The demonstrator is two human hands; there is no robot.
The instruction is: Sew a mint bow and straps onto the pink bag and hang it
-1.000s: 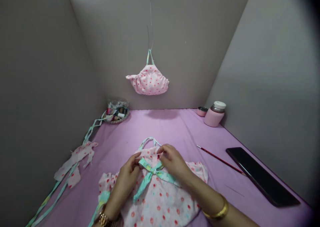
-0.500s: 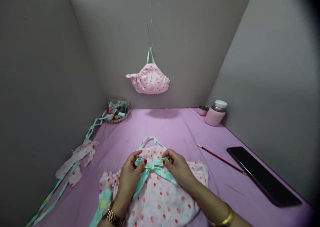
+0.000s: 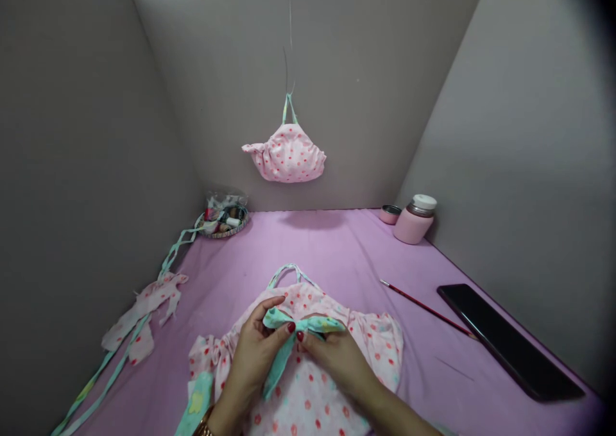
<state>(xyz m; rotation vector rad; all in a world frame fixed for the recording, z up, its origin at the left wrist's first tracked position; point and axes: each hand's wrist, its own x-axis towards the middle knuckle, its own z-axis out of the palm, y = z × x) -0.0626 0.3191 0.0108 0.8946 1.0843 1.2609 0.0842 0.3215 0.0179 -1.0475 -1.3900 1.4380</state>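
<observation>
A pale pink dotted garment (image 3: 312, 385) lies on the purple cloth, its thin green strap looped at the top. Over its upper front is a green bow (image 3: 325, 324) with a tail hanging down to the left. My left hand (image 3: 257, 346) pinches the bow at its left loop, thumb near the knot. From the right, my right hand (image 3: 337, 356) holds it close to the knot, its thumb tip just beside the left thumb; its other fingers are mostly hidden under the right loop.
Dotted scraps (image 3: 144, 311) and green strips lie left, below a basket of sewing items (image 3: 224, 224). A small dotted piece (image 3: 291, 154) hangs at the back wall. Right are a pink jar (image 3: 414, 221), its pink cup (image 3: 390, 214), a red brush (image 3: 423, 306) and a black phone (image 3: 505, 340).
Both hands have drawn together toward the knot, the right one moving left and down from the right loop. The bow's loops now stand out more, and its right tail is no longer in sight.
</observation>
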